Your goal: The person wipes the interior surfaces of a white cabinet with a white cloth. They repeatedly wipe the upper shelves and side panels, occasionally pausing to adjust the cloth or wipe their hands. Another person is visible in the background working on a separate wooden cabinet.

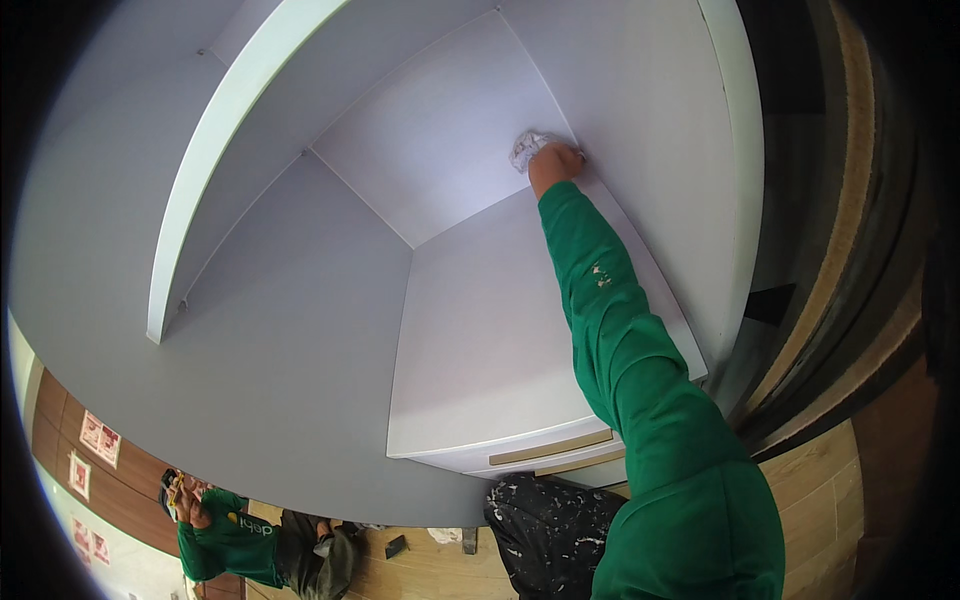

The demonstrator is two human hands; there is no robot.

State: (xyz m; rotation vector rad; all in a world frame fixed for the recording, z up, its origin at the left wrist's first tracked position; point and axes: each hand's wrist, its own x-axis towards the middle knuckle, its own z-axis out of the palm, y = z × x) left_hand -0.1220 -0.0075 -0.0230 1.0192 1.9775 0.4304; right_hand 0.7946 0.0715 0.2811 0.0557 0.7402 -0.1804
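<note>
My right hand (555, 163) reaches deep into a pale grey cabinet, its fingers closed on a crumpled whitish cloth (527, 150). The cloth lies against the back panel (442, 127), close to the corner with the right side panel (660, 112). Below the hand spreads a flat white surface (480, 330), the top of a drawer unit with gold-coloured strips (551, 448) along its front. The fingertips are partly hidden by the back of the hand. My left hand is out of view.
A curved-looking shelf edge (217, 157) crosses the upper left. Dark boards (832, 247) with tan edges stand at the right. My paint-spattered knee (555, 517) is near the drawers. Another person (232, 532) in green sits on the wooden floor, lower left, near a small dark object (395, 547).
</note>
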